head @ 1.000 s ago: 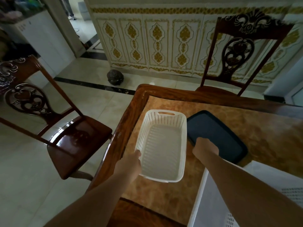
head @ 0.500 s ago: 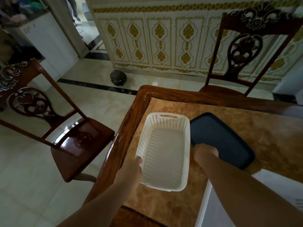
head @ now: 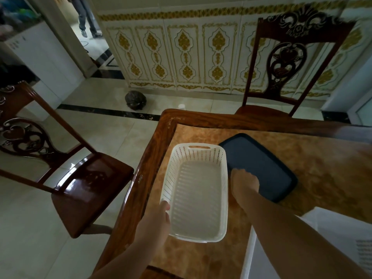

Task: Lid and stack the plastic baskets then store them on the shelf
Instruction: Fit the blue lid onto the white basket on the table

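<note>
A white perforated plastic basket [head: 198,190] sits open on the wooden table [head: 201,119] near its left edge. My left hand [head: 156,222] grips the basket's near left rim. To the right of the basket lies a flat dark blue lid [head: 259,164]. My right hand [head: 244,181] rests on the lid's near left edge with its fingers curled over it. Part of the lid is hidden under my hand.
A larger white basket [head: 332,234] stands at the table's near right corner, under my right arm. One carved wooden chair [head: 80,178] is left of the table, another chair [head: 285,63] behind it. A dark round object [head: 135,99] lies on the tiled floor. A person's legs [head: 85,17] show in the far doorway.
My head has tilted, shifting the whole view. My right hand has closed further over the lid's edge. The basket and my left hand stay as they were.
</note>
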A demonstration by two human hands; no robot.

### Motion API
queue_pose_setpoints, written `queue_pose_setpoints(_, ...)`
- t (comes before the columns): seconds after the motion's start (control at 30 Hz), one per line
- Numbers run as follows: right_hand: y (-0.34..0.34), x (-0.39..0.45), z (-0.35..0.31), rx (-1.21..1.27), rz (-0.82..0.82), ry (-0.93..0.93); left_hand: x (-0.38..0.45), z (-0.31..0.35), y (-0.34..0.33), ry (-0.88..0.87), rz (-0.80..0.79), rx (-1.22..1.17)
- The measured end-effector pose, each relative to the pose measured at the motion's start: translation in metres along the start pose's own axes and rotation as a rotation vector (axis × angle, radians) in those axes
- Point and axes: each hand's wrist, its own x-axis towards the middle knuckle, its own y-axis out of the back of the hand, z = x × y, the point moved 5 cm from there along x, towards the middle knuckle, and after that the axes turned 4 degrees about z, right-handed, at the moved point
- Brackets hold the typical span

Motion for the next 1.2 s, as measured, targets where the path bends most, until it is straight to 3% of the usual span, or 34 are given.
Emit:
queue_pose_setpoints(0.27,0.05,-0.009,-0.007,0.299,0.351,-0.053,-0.004,-0.003,0.004,-0.036,0.056,-0.034)
queue_pose_setpoints(0.43,0.091,-0.037,-0.009,0.373,0.523,-0.04,0.0,-0.001,0.008,-0.154,0.103,-0.101)
queue_pose_setpoints(0.6,0.121,-0.087,-0.027,0.496,0.642,0.039,-0.003,-0.002,0.012,-0.275,0.006,-0.209)
queue_pose_setpoints(0.87,0.171,-0.154,-0.067,0.747,0.877,0.178,-0.018,-0.027,0.02,-0.317,-0.054,-0.315)
queue_pose_setpoints(1.03,0.17,-0.173,-0.091,1.024,0.829,0.094,-0.018,-0.052,0.026,-0.374,-0.054,-0.386)
queue_pose_setpoints(1.2,0.122,-0.174,-0.1,1.248,0.679,-0.19,-0.013,-0.083,0.037,-0.367,-0.019,-0.409)
